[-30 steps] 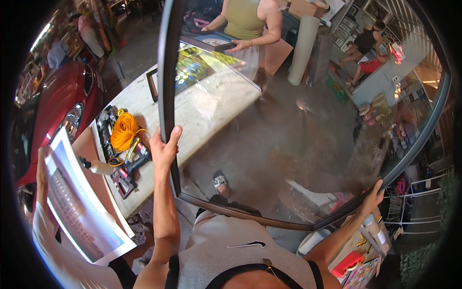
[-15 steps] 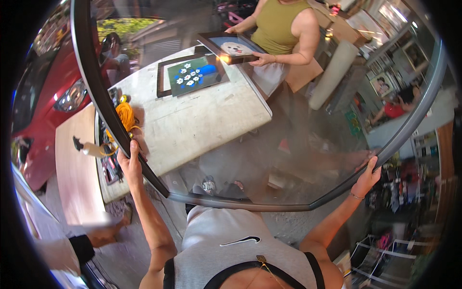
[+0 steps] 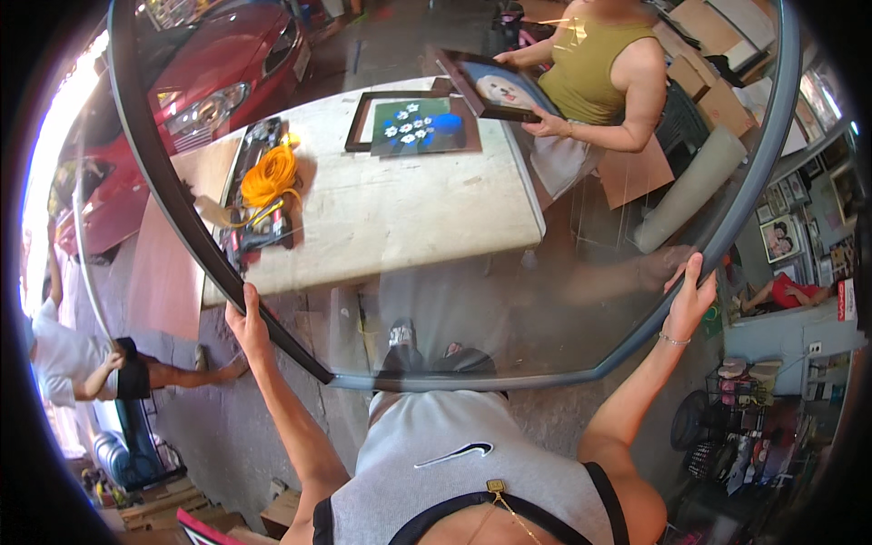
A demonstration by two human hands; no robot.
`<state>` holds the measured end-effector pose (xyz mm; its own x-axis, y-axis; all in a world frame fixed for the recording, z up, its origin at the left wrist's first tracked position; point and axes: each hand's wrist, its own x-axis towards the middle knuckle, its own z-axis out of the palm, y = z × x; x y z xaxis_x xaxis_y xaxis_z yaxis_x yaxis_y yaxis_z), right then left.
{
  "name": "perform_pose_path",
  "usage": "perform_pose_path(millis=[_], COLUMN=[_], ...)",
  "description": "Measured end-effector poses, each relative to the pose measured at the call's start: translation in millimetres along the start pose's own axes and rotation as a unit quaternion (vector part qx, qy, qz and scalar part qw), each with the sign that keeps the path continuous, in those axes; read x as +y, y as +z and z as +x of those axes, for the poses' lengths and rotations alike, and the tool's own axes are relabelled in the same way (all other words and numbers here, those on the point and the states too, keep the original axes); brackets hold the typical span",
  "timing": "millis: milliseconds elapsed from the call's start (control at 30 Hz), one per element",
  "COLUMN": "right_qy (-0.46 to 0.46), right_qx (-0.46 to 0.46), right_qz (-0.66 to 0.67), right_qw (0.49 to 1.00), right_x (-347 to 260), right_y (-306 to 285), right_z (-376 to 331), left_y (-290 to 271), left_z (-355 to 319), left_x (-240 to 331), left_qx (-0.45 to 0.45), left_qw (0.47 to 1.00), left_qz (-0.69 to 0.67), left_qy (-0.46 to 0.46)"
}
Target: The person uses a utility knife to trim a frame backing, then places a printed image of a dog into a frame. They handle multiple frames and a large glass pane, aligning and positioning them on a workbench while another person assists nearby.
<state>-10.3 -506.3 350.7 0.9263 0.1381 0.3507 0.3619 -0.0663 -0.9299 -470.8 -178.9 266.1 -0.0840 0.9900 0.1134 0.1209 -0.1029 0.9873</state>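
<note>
A large clear glass panel with a dark grey frame (image 3: 463,382) stretches out in front of my body, its near edge close to my waist. My left hand (image 3: 250,323) is closed around the frame's left side, thumb up. On the opposite side, my right hand (image 3: 688,300) grips the frame the same way. The panel's far edge runs out of view. Through the glass I see a white worktable (image 3: 400,227) holding a picture of white flowers (image 3: 413,127) and an empty dark picture frame (image 3: 357,123).
Across the table a person in a green top (image 3: 604,68) holds a framed dog picture (image 3: 501,89). Orange cord (image 3: 270,176) lies among tools at the table's left end. A red car (image 3: 213,68) stands far left; another person (image 3: 77,350) is at left. A fan (image 3: 692,418) stands right.
The view has swung left, so the table and the person beyond it sit farther right. Both hands keep their hold on the glass panel. The person at left shows more fully.
</note>
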Motion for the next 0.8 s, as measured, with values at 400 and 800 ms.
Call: perform_pose_path(millis=[400, 800], right_qy=[-0.007, 0.014], right_qx=[-0.043, -0.018], right_qz=[0.060, 0.038], right_qw=[0.997, 0.999], right_x=[20, 28], right_y=[2, -16], right_z=[18, 17], left_y=[-13, 7], left_z=[-31, -34], left_x=[14, 20], left_qx=[0.031, 0.025], left_qw=[0.999, 0.999], left_qz=[0.003, -0.002], left_qy=[0.033, 0.020])
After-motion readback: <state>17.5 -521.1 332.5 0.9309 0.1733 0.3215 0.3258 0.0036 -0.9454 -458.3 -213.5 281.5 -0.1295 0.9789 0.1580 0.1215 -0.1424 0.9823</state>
